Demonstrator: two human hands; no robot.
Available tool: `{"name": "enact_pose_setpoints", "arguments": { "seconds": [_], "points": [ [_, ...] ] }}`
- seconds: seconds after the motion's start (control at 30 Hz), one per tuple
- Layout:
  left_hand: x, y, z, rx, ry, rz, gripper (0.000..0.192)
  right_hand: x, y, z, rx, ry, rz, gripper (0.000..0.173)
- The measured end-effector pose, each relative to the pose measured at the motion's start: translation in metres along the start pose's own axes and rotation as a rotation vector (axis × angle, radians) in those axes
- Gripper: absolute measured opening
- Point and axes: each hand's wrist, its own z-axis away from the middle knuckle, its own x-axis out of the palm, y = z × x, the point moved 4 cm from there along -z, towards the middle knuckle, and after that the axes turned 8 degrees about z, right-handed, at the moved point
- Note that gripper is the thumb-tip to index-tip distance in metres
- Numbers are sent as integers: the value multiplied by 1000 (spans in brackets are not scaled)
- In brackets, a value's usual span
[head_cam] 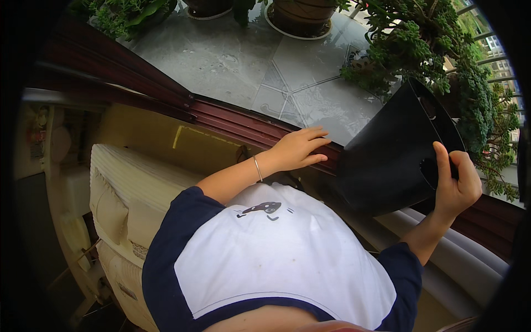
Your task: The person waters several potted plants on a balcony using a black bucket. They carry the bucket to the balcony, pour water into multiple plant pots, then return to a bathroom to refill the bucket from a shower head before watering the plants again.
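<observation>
A black bucket-like bin [386, 145] with cut-out hand holes leans to the right over the window track, its mouth towards the upper right. My right hand [458, 178] grips its rim beside a hand hole, thumb up. My left hand [305, 147], a thin bangle at its wrist, lies palm down over the dark red window track [244, 128], fingers apart and holding nothing. Beyond the track, wet grey tiles [207, 62] carry puddles. The inside of the bin is mostly hidden.
Potted plants stand at the far side, one in a brown pot [303, 16] on a white saucer. Leafy succulents [415, 45] crowd the right, near metal railings [493, 60]. A cream padded sofa [128, 199] is at the left, indoors. A grey radiator-like or pipe-like form lies below the bin.
</observation>
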Motion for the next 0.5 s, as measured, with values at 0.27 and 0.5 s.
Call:
{"name": "enact_pose_setpoints", "arguments": {
  "seconds": [0.27,0.5],
  "points": [
    [-92,-46,72,-104,54,-516,68,49,-23,-34,-249,-354,-195,47],
    [-158,-72,73,-310,307,-654,67,115,-97,-81,-537,-450,-431,53]
  ]
}}
